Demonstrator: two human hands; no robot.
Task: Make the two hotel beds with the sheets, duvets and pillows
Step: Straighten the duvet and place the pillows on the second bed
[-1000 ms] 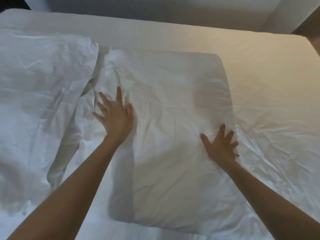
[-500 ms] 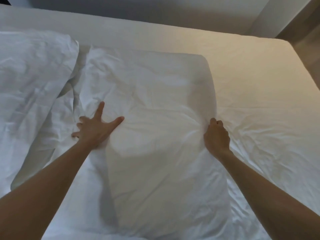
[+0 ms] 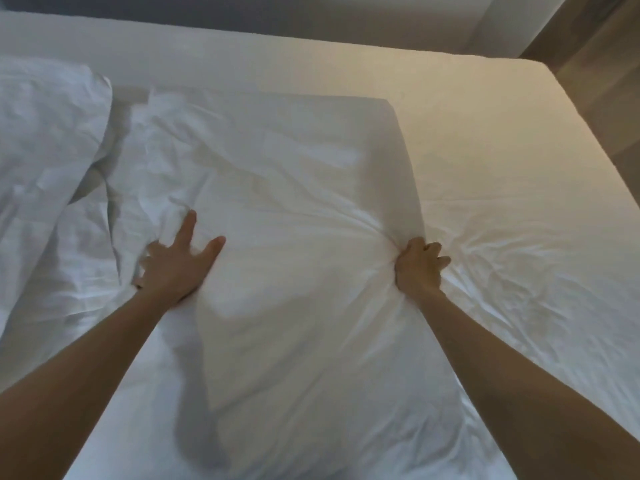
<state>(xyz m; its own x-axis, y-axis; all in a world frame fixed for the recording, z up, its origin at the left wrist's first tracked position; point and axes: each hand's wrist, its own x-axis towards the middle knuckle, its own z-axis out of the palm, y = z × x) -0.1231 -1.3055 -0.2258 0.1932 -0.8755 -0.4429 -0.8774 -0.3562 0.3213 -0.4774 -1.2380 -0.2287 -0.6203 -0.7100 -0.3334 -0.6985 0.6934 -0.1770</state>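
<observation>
bed: sheet on | pillow: lying mid-bed, second pillow just left | my right hand: grip bunching pillow's right edge | my left hand: spread, pressing left edge | tip: lift both sides evenly, shake filling level.

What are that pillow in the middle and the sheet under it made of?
The pillow looks cased in white woven cotton or a blend, matte and finely creased; it bunches where the right hand grips. Its soft filling can't be seen. The sheet looks similar: matte, wrinkled.
</observation>
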